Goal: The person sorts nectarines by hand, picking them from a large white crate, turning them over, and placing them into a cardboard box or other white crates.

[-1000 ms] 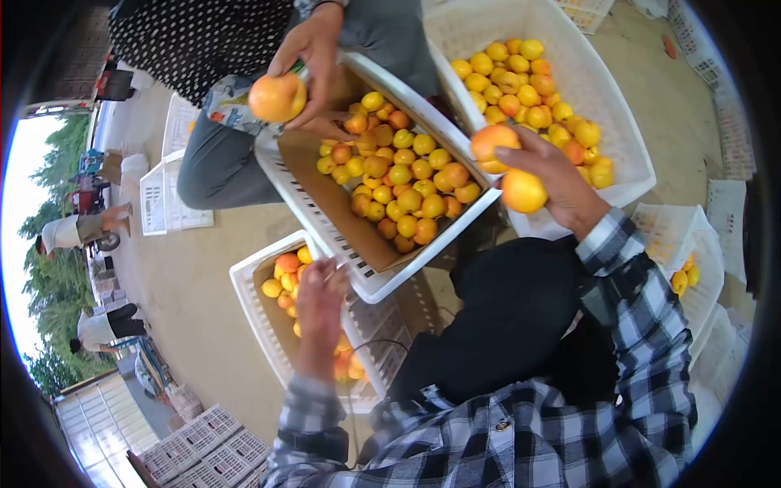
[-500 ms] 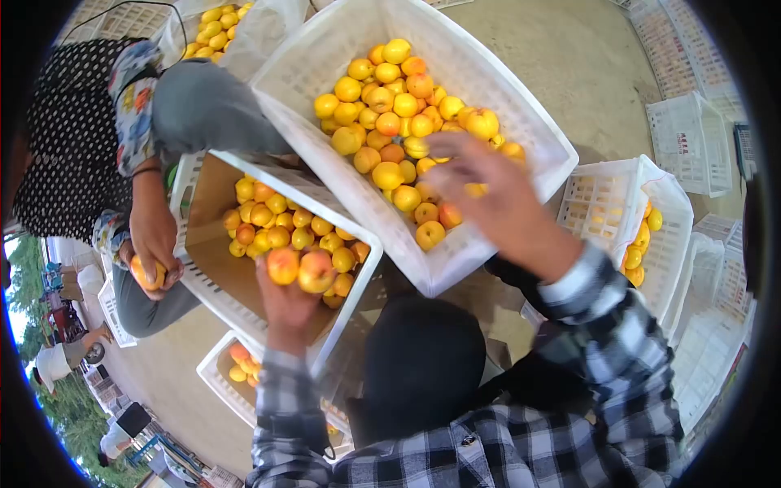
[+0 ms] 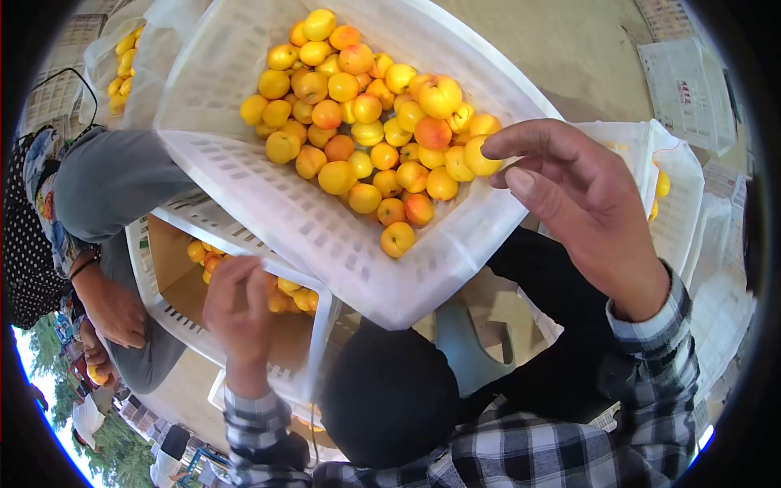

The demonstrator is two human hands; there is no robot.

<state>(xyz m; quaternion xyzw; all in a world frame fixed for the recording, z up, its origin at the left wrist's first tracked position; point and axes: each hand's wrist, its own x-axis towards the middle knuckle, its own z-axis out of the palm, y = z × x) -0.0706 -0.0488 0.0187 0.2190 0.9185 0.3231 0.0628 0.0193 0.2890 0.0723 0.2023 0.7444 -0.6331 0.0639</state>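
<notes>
Yellow-orange apricots (image 3: 366,134), several blushed red, fill the middle of a large white plastic crate (image 3: 268,220) tilted before me. At that crate's right side is my right hand (image 3: 582,211), thumb and fingers apart, the fingertips beside an apricot at the edge of the pile. Nothing shows between those fingers. Over a lower cardboard-lined crate (image 3: 232,220) I hold my left hand (image 3: 238,313), a little blurred, its fingers raised and loosely bent with no fruit visible in them. It partly hides the apricots (image 3: 293,297) in that crate.
A co-worker sits at the left, one hand (image 3: 114,309) on a knee and the other (image 3: 93,354) around a yellow-orange fruit. More white crates (image 3: 687,93) stand at the right. A grey-blue plastic stool (image 3: 464,346) is below the large crate.
The two apricots in my left hand are no longer visible there. My right hand has moved from over the pile to the crate's right side. The view has shifted.
</notes>
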